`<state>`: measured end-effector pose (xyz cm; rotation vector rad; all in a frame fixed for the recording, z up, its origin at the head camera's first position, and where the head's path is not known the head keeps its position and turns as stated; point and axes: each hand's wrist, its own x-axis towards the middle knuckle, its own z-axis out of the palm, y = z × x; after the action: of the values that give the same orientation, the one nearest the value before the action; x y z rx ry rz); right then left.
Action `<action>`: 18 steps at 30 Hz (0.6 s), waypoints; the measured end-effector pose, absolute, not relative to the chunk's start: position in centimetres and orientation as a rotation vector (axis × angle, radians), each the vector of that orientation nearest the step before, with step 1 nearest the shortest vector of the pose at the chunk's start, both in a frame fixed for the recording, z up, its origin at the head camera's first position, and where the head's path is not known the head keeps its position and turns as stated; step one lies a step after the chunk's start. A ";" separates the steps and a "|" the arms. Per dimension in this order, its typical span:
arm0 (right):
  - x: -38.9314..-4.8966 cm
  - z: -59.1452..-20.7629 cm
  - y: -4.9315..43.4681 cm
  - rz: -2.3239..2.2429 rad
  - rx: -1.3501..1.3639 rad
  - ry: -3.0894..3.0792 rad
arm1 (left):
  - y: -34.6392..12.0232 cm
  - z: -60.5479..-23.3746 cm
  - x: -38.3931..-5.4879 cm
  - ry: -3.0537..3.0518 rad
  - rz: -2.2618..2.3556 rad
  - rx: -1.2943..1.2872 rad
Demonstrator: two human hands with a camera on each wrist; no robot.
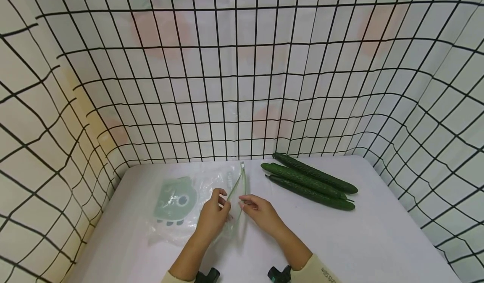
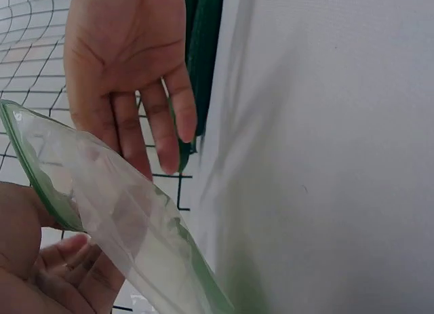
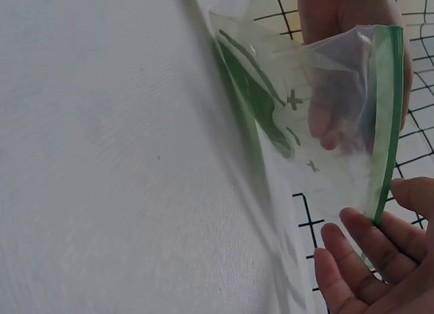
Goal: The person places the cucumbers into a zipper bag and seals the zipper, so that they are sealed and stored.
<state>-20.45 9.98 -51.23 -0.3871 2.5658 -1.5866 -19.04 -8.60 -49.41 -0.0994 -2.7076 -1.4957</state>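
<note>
A clear zip bag with a pale green cartoon animal print lies on the table, its green-edged mouth raised and parted. My left hand pinches the left lip of that mouth. On the opposite lip, my right hand holds the green strip between thumb and fingers. The right wrist view shows this grip on the zip strip up close, with the left hand partly behind the clear film. In the left wrist view the left hand is at the bag's green edge, and the right hand is beyond.
Several dark green cucumbers lie side by side at the back right of the white table. A black wire grid stands around the back and both sides. Black wrist mounts show at the sleeves.
</note>
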 end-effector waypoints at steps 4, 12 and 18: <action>-20.5 -51.1 9.9 -1.626 -0.357 2.589 | -8.5 -49.5 -19.0 -2.686 -1.488 -0.181; -20.6 -51.1 9.9 -1.642 -0.266 2.623 | -8.6 -49.3 -18.9 -2.667 -1.406 -0.168; -20.6 -51.4 10.0 -1.658 -0.262 2.602 | -9.1 -48.9 -18.9 -2.679 -1.488 -0.128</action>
<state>-20.65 9.99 -51.39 -0.2618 2.6016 -1.6575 -18.93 -9.10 -48.85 -0.1276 -2.6793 -1.4878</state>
